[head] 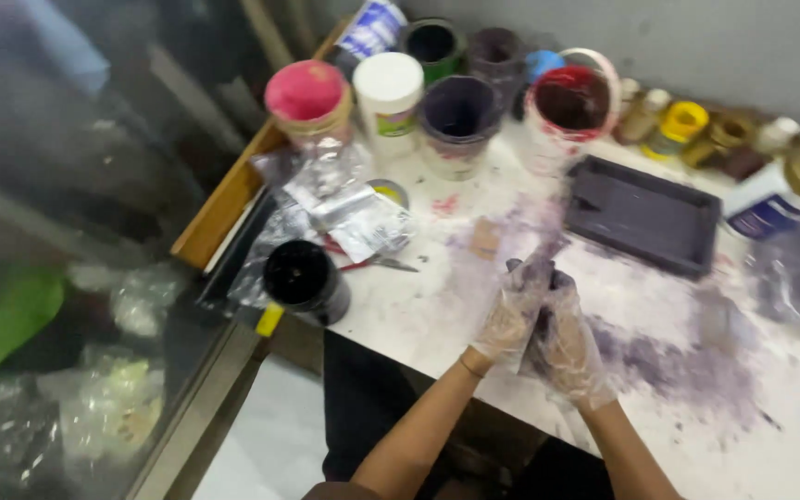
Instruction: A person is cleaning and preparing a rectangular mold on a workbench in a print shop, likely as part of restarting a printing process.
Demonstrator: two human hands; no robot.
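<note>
I'm seeing my gloved left hand (511,310) and right hand (568,347) pressing together around a small dark object (541,324) (too blurred to identify), hovering over the stained white table (474,306), near the dark tray (645,215).

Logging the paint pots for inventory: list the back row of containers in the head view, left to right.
Pink-lidded jar → white-lidded jar → dark purple pot → red-stained bucket → yellow-topped jar.
</note>
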